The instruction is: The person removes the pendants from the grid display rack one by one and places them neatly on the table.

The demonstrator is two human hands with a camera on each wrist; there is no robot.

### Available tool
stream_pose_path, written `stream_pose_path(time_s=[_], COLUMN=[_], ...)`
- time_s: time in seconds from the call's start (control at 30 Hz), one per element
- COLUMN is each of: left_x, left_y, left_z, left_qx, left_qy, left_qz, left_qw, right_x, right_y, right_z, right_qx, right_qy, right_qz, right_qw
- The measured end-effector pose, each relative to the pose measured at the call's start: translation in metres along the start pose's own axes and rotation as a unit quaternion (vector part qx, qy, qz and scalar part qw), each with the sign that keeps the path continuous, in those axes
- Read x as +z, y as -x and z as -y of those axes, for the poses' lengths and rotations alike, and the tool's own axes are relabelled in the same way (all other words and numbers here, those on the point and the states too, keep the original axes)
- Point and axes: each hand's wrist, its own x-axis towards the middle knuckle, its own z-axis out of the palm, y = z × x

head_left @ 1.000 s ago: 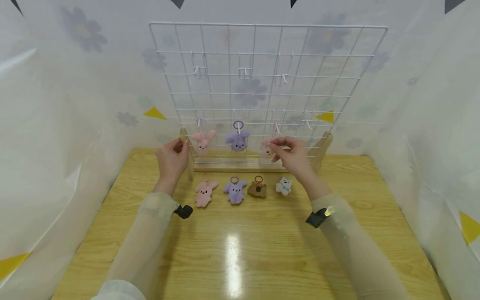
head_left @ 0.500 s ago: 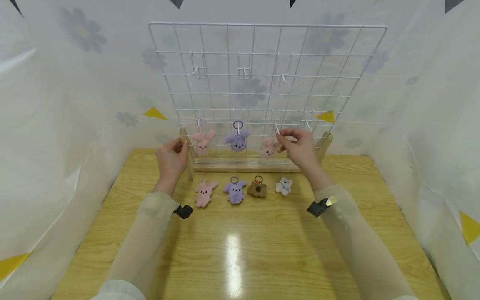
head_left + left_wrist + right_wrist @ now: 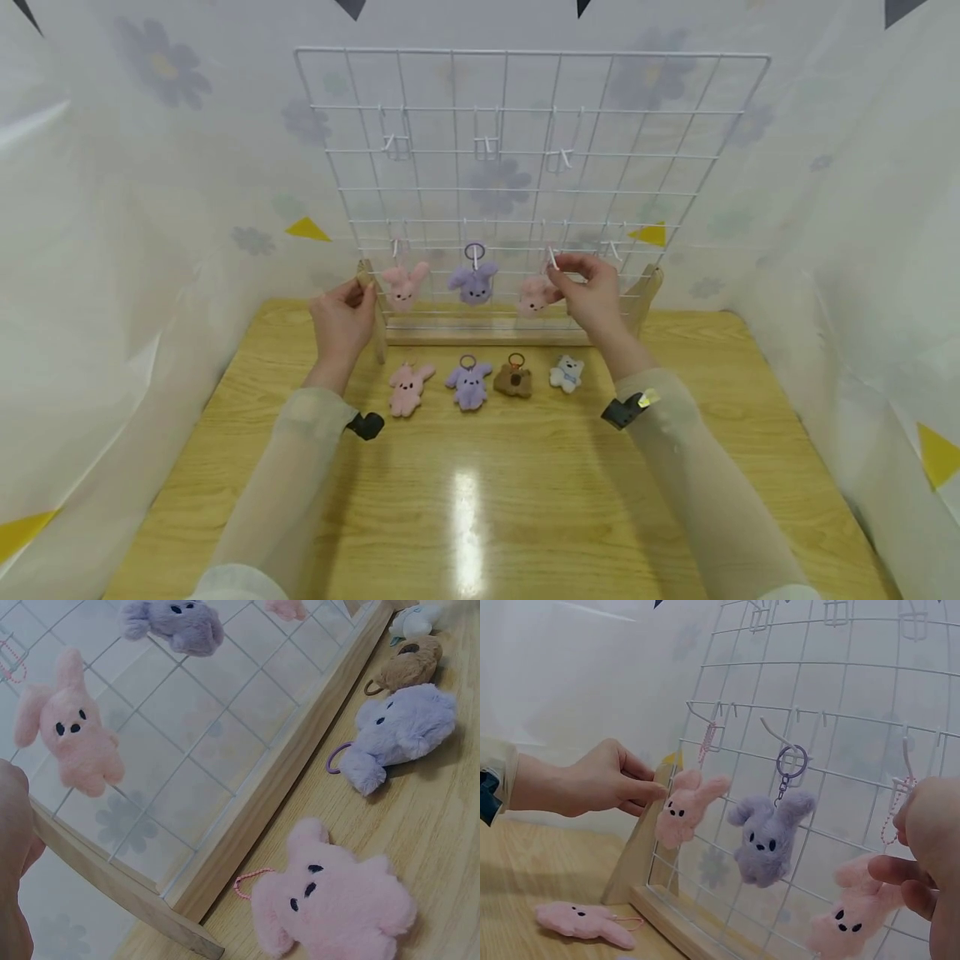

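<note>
My left hand holds the top of the wooden upright at the left end of a white wire grid rack. My right hand is at a pink plush bunny keychain on the rack's right side, thumb and forefinger pinching its pink bead chain just below a white hook. Its lower fingers lie by the bunny's ear. Left of it, a purple bunny keychain hangs by a ring, and another pink bunny keychain hangs farthest left.
On the wooden table, before the rack's base bar, lie a pink bunny, a purple bunny, a brown bear-like plush and a white plush. Bare hooks line the upper grid; another bare hook is lower right.
My right hand has moved up from the right pink bunny's head to its chain near the hook, leaving more of the plush in sight. The left hand stays on the upright.
</note>
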Motion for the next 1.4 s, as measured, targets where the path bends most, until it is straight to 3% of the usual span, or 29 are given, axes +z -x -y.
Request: stream_pose_path(time_s=[0.2,0.47,0.87,1.03,1.27,1.4], left_x=[-0.001,-0.001,-0.002,-0.002,-0.002,-0.001], left_y=[-0.001,-0.002,-0.001,-0.001,0.0,0.0], left_z=[0.0,0.0,-0.002,-0.003,-0.002,-0.002], left_qx=[0.003,0.009,0.004,0.004,0.0,0.009], left_qy=[-0.004,-0.008,-0.01,-0.009,-0.007,-0.009], left_qz=[0.0,0.001,0.001,0.002,0.004,-0.001], left_qw=[1.0,0.9999,0.9999,1.0,1.0,0.9999], right_x=[0.004,0.005,0.014,0.015,0.011,0.008], right_y=[-0.001,-0.001,0.001,0.001,0.001,0.001], right_z=[0.003,0.006,0.005,0.003,0.003,0.004], right_qx=[-0.005,-0.015,-0.027,-0.032,0.002,0.001], right_qy=[-0.03,-0.019,0.001,-0.021,-0.06,-0.053], right_qz=[0.021,0.032,-0.052,-0.048,-0.034,-0.018], right_qw=[0.999,0.999,0.998,0.998,0.998,0.998])
